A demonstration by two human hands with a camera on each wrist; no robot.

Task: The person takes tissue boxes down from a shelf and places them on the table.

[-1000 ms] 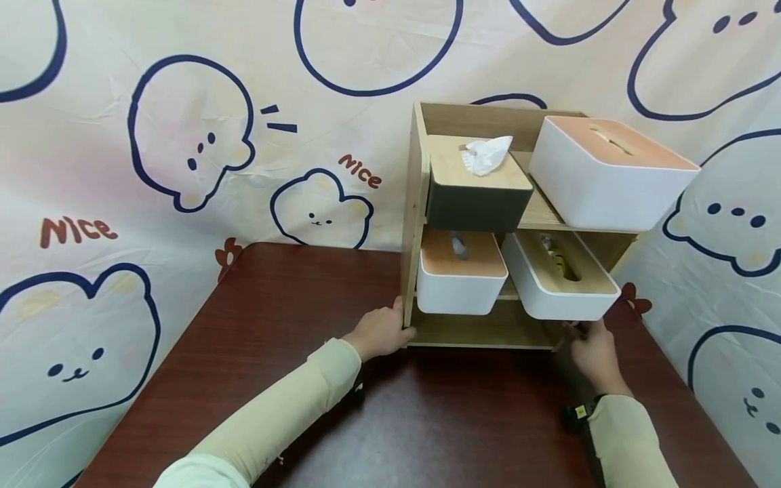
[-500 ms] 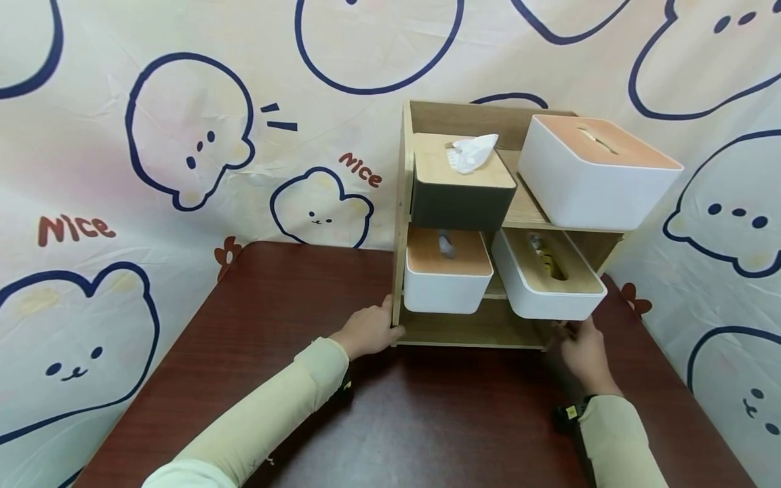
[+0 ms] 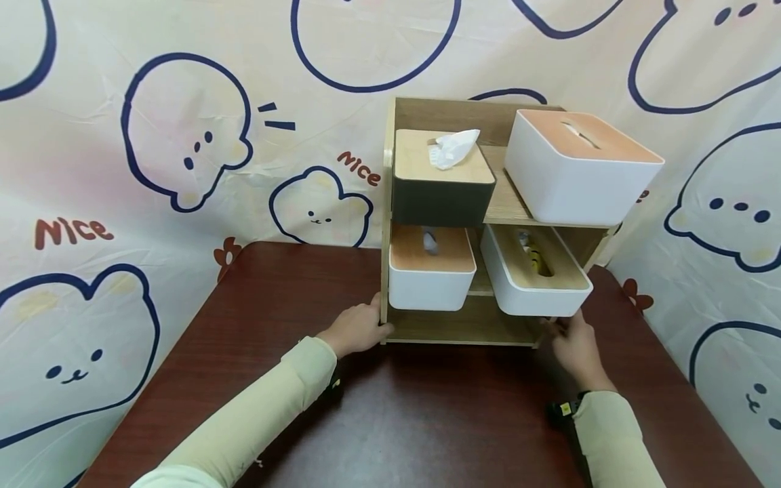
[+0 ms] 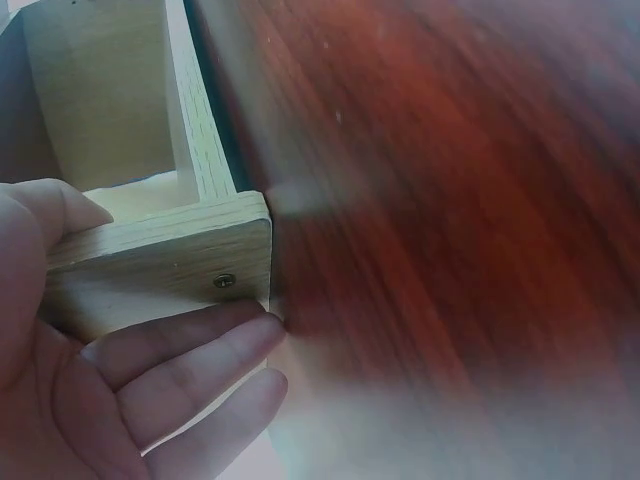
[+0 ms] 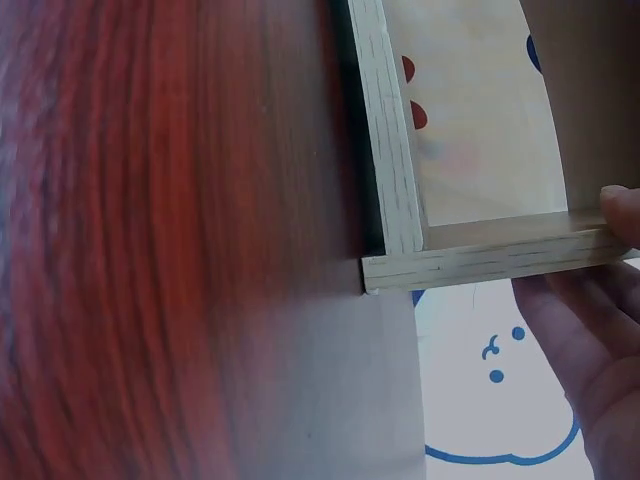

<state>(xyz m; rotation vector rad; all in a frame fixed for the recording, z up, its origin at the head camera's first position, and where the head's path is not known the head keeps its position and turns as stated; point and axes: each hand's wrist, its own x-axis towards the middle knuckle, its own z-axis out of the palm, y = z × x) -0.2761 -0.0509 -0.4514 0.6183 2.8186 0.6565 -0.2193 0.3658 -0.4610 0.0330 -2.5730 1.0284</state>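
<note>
A light wooden shelf (image 3: 464,327) stands on the dark red-brown table, with tissue boxes on its two upper levels. My left hand (image 3: 356,329) grips the lower left side panel (image 4: 150,265), thumb on the inner face and fingers along the outer face. On the other side, my right hand (image 3: 578,349) pinches the lower right side panel (image 5: 490,258) between thumb and fingers. The upper level bears a dark green tissue box (image 3: 442,202) with a tissue sticking out and a large white tissue box (image 3: 579,179). Below them sit a smaller white box (image 3: 432,288) and a longer white box (image 3: 543,300).
The table (image 3: 427,420) reaches left of the shelf and in front of it. A cloth (image 3: 201,135) printed with cartoon bears hangs behind and along both sides. The boxes on the right jut forward past the shelf's front edge.
The shelf has slid to the left across the table with all its boxes on it. Both hands have moved left along with it, keeping their grip on the side panels.
</note>
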